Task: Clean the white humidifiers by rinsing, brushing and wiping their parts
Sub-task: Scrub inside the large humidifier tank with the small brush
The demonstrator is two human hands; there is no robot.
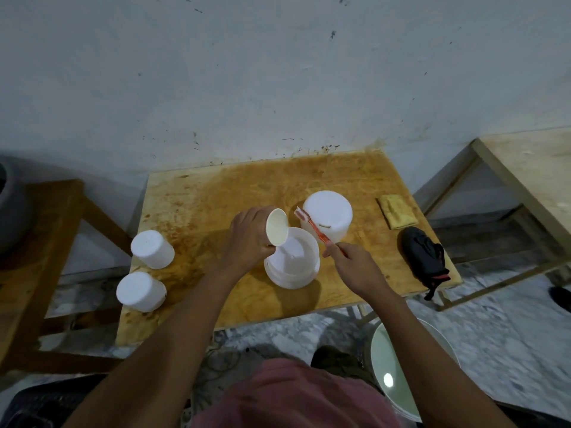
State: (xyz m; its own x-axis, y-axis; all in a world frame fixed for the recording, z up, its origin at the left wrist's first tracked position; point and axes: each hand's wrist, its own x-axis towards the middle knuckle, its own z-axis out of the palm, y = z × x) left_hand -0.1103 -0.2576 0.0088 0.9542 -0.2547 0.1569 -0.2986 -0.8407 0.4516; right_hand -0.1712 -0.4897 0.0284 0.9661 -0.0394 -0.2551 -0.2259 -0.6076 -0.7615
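Note:
My left hand (248,239) grips a small white cup (277,227), tipped on its side over an open white humidifier base (293,264) at the middle of the wooden table (216,193). My right hand (355,267) holds a red toothbrush (312,225) by its handle, bristles up and pointing away, just right of the cup. A white humidifier tank (329,216) stands behind the base. Two more white humidifier parts (152,249) (140,291) stand at the table's left edge.
A yellow folded cloth (396,210) and a black cloth (425,257) lie at the table's right side. A white bucket of water (398,366) sits on the floor at the lower right. Wooden stands flank the table on both sides.

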